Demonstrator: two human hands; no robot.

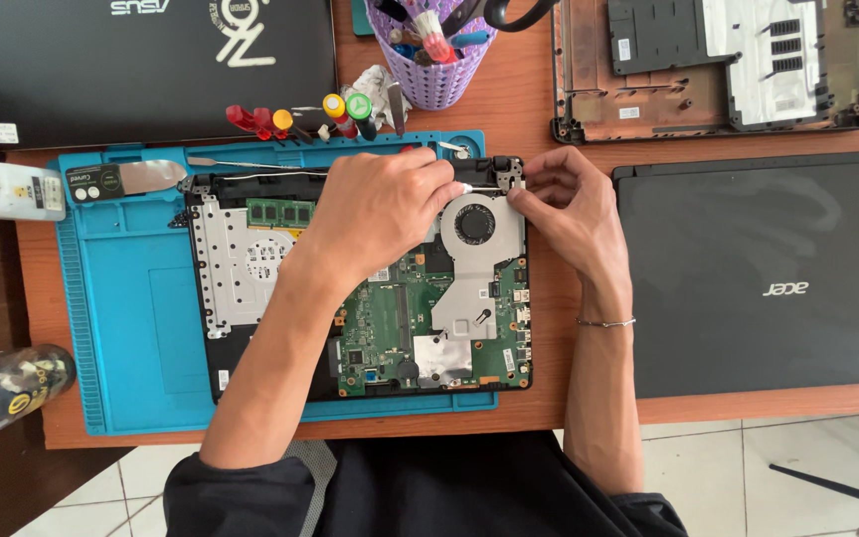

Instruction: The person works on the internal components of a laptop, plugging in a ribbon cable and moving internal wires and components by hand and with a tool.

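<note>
Opened black laptop base w/ green circuit board (390, 318) lies on a blue rubber work mat (131, 328), center of the wooden desk (529, 109). Both hands meet at the base's far edge, approx 12 o'clock. Left hand (380, 214) is curled, fingertips pinched on a small white bit by the hinge (504, 171); right hand (569, 204) also pinches at that hinge corner, thumb and forefinger closed on the metal edge. Just below the fingers sits the round black fan in its silver metal shroud (476, 227).

Surface: brown wood desk, white tiled floor below at 6 o'clock.

Count: 2 closed black laptops, one at 10 o'clock (151, 60), one at 3 o'clock (758, 278); 1 stripped laptop bottom shell (718, 65) at 1 o'clock; 1 purple woven cup of tools (434, 60) at 12; approx 4 screwdrivers w/ red, yellow and green handles (300, 117) in a row along the mat's top; 1 metal pry spatula (141, 177); 1 white bottle (12, 191) at 9 o'clock; 1 clear glass jar (2, 393) at 8.

Edges: base fills the mat's right half; bare mat to its left, at 9 o'clock. Right laptop lies near the base's right side, narrow strip of desk between. Near desk edge runs just below the mat.
</note>
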